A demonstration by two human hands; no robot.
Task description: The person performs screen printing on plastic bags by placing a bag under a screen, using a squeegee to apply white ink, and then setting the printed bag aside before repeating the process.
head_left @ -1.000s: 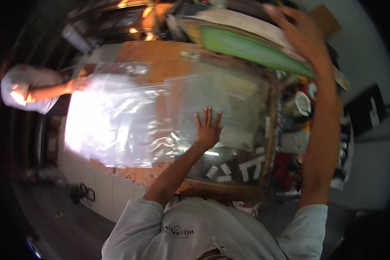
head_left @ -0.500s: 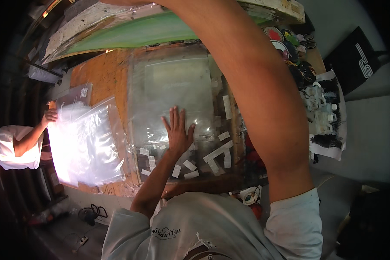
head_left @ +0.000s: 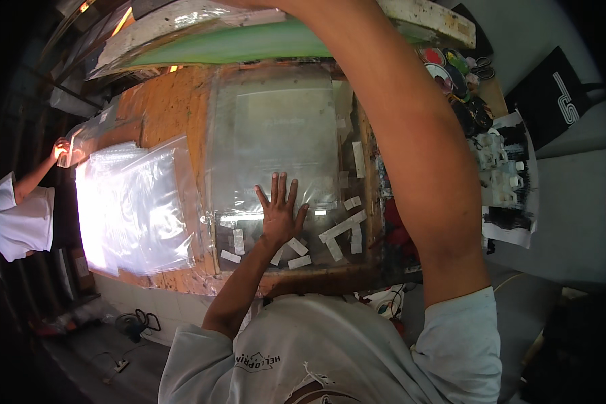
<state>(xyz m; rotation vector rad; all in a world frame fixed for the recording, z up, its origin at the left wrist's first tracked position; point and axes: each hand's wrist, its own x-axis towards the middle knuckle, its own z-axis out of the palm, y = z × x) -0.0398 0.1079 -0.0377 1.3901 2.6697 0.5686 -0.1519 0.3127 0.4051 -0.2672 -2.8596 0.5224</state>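
Observation:
My left hand lies flat with fingers spread on the lower edge of a clear plastic bag. The bag is smooth on a dark board, and faint pale print shows on it. My right arm stretches up to the far side, by a raised screen-printing frame with green mesh. Only a sliver of my right hand shows at the top edge. Its fingers are cut off, so its grip is hidden.
Left lies a stack of shiny clear bags. Beyond it a co-worker's hand holds a clear bag. Strips of pale tape dot the board's near part. Ink tubs, scissors and clear bottles stand right.
The co-worker's hand has moved away from the stack toward the far left, lifting a clear bag. My left hand stays on the bag; my right arm remains stretched toward the frame.

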